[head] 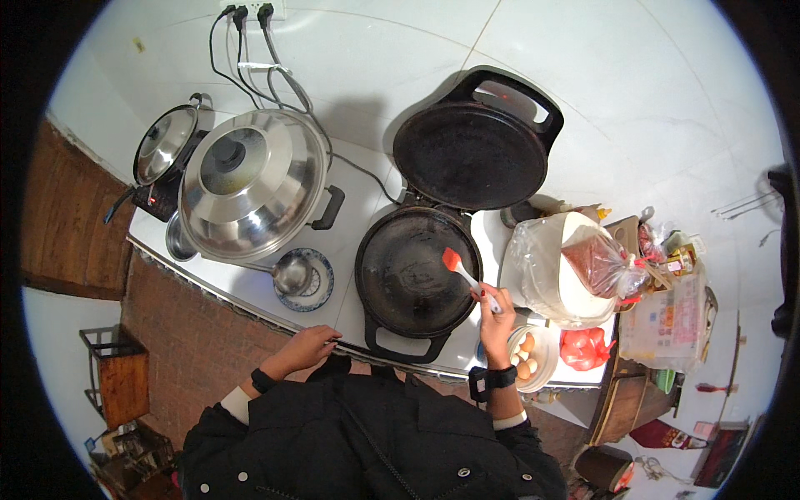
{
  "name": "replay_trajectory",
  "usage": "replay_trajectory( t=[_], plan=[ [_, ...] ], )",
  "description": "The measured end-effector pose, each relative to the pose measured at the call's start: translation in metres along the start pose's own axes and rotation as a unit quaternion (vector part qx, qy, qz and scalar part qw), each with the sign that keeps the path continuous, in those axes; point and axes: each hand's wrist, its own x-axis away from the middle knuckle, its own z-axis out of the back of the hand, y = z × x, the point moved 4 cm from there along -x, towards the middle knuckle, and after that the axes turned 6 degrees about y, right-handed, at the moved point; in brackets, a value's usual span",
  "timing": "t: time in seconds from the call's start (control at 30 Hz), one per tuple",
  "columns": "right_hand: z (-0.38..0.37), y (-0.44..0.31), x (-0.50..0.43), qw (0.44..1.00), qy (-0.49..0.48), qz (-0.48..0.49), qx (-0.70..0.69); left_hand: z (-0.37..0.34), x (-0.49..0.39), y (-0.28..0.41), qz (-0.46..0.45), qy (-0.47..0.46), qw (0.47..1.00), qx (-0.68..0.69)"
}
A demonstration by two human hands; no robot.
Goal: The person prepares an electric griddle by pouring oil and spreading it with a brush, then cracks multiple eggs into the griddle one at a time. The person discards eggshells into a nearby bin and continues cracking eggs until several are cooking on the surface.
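My right hand (497, 312) grips the white handle of a basting brush (459, 267) with a red silicone head. The brush head is over the right part of the black round lower plate (415, 275) of an electric griddle; whether it touches the plate I cannot tell. The griddle's black upper plate (472, 153) is raised and leans back towards the wall. My left hand (309, 347) rests by the counter's front edge, left of the griddle's front handle (406, 350), and holds nothing that I can see.
A large steel-lidded pan (275, 181), a smaller lidded pan (165, 147) and a ladle (292, 275) on a patterned plate (325, 281) are to the left. A tub of eggs (544, 362), a red plastic bag (584, 350) and a bag-covered container (531, 269) stand right. Cords run behind.
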Motion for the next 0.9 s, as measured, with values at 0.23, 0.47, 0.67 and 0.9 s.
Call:
replay_trajectory(
  t=[0.23,0.47,0.67,0.9],
  plan=[
    [-0.031,0.026,-0.003,0.996,-0.044,-0.019,0.075,-0.001,0.002,0.005,0.018,-0.029,0.999,-0.007],
    [-0.02,0.031,0.012,0.998,0.023,-0.04,-0.034,0.001,0.003,0.009,0.038,-0.034,0.999,-0.011],
    [-0.026,0.117,0.014,0.864,0.111,-0.325,-0.368,-0.004,0.005,0.008,0.025,-0.045,0.999,0.003],
    [-0.017,0.149,-0.001,0.745,0.145,-0.409,-0.507,-0.004,0.006,0.0,0.018,-0.027,0.999,-0.006]
  ],
)
